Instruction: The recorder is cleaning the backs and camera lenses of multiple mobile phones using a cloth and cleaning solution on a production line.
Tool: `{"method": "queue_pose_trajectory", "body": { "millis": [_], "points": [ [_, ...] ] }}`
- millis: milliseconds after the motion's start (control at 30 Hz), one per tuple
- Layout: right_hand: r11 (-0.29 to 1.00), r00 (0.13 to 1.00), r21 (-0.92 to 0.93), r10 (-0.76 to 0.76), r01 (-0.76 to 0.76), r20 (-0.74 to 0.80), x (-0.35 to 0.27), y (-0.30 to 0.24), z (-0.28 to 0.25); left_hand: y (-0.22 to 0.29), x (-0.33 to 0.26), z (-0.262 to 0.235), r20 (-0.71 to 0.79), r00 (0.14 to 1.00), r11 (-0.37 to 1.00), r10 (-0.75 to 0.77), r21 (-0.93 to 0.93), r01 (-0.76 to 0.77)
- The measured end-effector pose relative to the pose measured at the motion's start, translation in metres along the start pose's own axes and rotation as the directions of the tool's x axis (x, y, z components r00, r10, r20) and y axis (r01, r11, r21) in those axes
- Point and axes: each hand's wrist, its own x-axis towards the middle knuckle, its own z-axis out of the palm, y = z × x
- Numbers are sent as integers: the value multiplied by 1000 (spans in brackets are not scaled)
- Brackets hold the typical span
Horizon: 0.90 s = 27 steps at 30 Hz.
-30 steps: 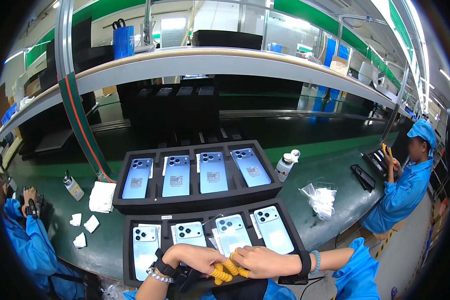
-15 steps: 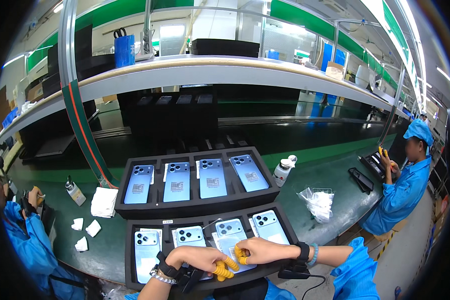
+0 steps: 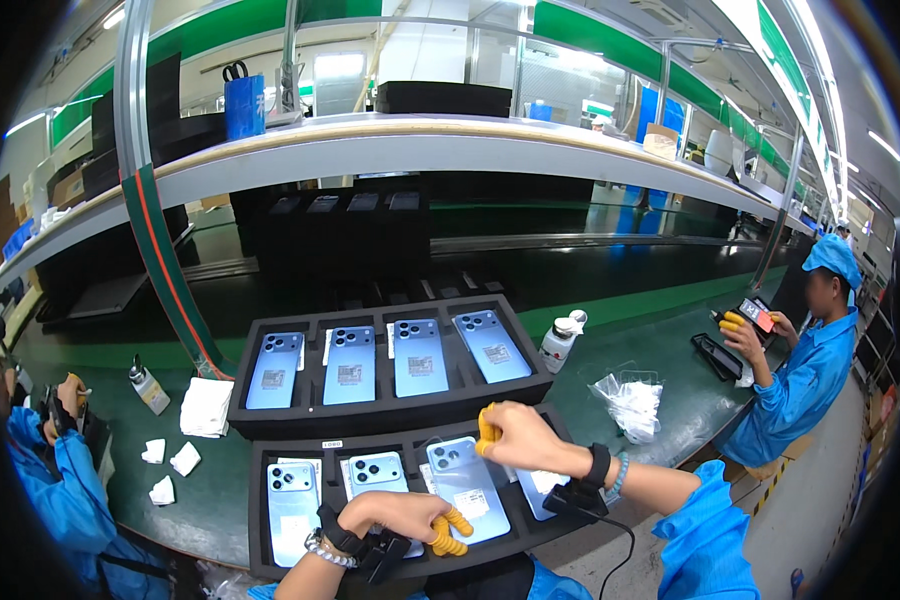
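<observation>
Phones in two black foam trays on the green worktop (image 3: 610,330) — four light blue phones lie back side up in the far tray (image 3: 390,410), and more of the same lie in the near tray (image 3: 270,545) right in front of you.

Your left hand (image 3: 400,515) rests low over the near tray, wrist strapped, yellow finger cots on the fingers (image 3: 450,530); the fingers are curled together and touch the lower edge of the middle phone (image 3: 465,485), though you cannot tell whether they actually clamp it. That phone sits tilted in its slot, between the two phones to its left and the one partly hidden under your right wrist.

Your right hand (image 3: 520,440) hovers above the upper right part of the near tray, fingers bunched together, yellow cots showing at the tips (image 3: 486,430) — nothing visible held in them. A black wrist strap with a cord trails off that wrist.

Just right of the far tray stands a small white bottle (image 3: 560,340); beyond it lies a crumpled clear bag (image 3: 630,400). White wipes (image 3: 207,405) lie left of the trays. Two other people in blue work at either side.
</observation>
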Motion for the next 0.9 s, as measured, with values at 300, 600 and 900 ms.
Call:
{"method": "queue_pose_trajectory", "body": {
  "millis": [300, 600, 900],
  "points": [
    [998, 878, -38, -63, 51, -474, 28, -23, -66, 16, -16, -2, 15, 1000, 996, 27, -89, -25],
    [887, 885, -241, -437, 394, -160, -15, -93, -27, 7, -84, -34, -622, 777, 939, -95, -315, -137],
    [779, 766, -99, -571, 619, 295, -17, -122, 72, -27, -95, -40, -685, 656, 917, -316, -399, 26]
  ]
}}
